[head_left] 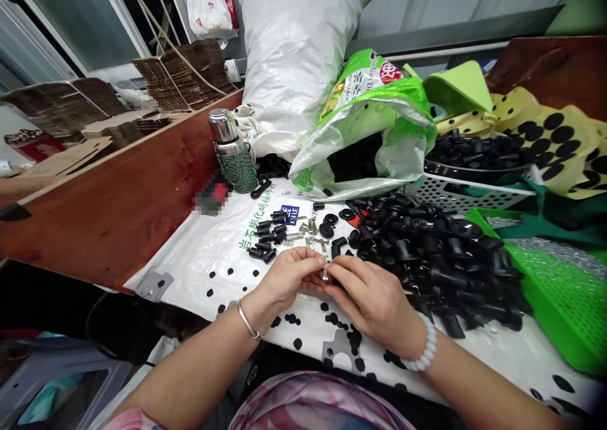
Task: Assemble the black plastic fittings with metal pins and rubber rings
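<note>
My left hand (294, 276) and my right hand (368, 291) meet over the front of the white-covered table. Between their fingertips is a small shiny metal clip (325, 272), pinched from both sides; its finer shape is too small to make out. Just beyond the fingers lie several loose flat metal strips (308, 226). To their left sits a group of short black plastic cylinders (268, 235). Black round caps (327, 229) rest behind my right hand, beside a large heap of black plastic parts (422, 253).
A bright green perforated tray (550, 316) stands at the right. Behind the heap are an open green-and-white bag (360, 120) and a white basket (469, 193). A thermos flask (232, 152) stands by the wooden side board (118, 190). Small black discs (297, 343) are scattered near the front edge.
</note>
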{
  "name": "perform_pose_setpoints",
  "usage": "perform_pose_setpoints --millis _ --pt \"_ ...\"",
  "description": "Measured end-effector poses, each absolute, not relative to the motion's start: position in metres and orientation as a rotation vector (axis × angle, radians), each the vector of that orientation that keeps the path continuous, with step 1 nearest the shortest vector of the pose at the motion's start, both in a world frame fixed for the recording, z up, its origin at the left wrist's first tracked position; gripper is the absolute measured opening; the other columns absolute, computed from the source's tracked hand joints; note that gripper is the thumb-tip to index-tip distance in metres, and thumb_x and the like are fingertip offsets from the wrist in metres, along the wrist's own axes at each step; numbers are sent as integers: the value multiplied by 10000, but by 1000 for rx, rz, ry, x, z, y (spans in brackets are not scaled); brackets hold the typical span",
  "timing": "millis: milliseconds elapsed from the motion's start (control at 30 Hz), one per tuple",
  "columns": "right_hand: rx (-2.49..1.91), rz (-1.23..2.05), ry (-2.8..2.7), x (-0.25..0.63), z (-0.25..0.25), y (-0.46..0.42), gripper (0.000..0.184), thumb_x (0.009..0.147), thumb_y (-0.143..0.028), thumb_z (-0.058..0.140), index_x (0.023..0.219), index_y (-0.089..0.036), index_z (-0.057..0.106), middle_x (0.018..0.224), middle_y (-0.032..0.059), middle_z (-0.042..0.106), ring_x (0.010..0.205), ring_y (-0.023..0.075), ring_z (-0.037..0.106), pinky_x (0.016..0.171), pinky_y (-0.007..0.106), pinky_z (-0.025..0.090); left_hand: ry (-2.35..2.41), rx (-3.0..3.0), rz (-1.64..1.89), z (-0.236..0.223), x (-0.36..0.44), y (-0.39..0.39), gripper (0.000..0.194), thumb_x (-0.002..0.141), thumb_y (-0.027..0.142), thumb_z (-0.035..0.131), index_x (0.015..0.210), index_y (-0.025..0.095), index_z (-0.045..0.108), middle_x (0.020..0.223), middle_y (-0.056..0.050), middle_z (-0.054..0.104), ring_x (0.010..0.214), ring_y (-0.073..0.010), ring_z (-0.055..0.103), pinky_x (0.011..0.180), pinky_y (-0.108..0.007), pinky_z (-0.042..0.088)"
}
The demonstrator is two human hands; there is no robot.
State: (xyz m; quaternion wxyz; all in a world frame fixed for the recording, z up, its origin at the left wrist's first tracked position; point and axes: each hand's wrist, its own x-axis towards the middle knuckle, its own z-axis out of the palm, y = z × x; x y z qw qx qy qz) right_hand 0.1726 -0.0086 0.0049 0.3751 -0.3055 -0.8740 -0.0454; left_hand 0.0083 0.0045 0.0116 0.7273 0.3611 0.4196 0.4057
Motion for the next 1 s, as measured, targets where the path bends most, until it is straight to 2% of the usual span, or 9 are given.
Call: perform_pose_setpoints --millis 133,267,400,500,600,700,800,1000 --pt "-764 -374 -2273 173 2 -11 190 837 -95 470 955 -86 618 898 161 646 711 196 592 583 317 484 978 753 921 14 17 4 212 610 247 705 651 116 543 540 17 590 484 -80 561 548 -223 498" --pt "-759 -400 -2283 178 1 -11 235 855 -74 410 963 -62 619 851 155 657 705 197 598 594 324 495 1033 787 892 17 25 7 208 617 263 684 619 120 533 521 22 575 467 -71 538 525 -209 477" --pt "-830 -14 -2089 193 3 -2 181 844 -92 476 960 -80 615 844 121 651 764 179 615 654 291 517 1126 1052 801 18 28 17 189 736 311 564 688 128 558 616 -27 631 536 -108 587 576 -254 493" --pt "-1028 348 -1789 207 6 9 132 845 -179 529 925 -164 632 803 42 641 642 118 610 587 236 513 1429 1682 822 19 26 34 206 816 312 473 787 140 582 755 -59 654 661 -139 610 640 -274 493" --pt "-1136 490 -1574 216 10 15 122 833 -234 558 912 -208 646 766 2 634 560 91 594 546 220 500 1734 2329 652 17 27 58 226 816 310 502 954 156 595 941 -84 632 868 -198 586 776 -329 464" --pt "-1120 506 -1546 218 11 15 125 823 -241 569 910 -210 653 802 6 638 586 93 602 565 225 503 1770 2458 514 11 32 80 276 735 380 607 860 134 627 878 -109 617 878 -259 569 793 -380 446" --pt "-1098 505 -1555 218 11 14 126 820 -237 567 904 -204 656 815 10 641 571 89 594 552 227 501 1774 2535 423 3 36 91 278 707 404 633 779 135 631 810 -103 607 833 -262 573 774 -378 443" --pt "-1110 661 -1451 217 14 14 124 801 -252 596 887 -200 668 719 2 657 545 94 602 545 219 506 1774 2604 405 13 32 78 286 779 323 540 998 143 580 828 -79 608 809 -223 574 768 -346 443"
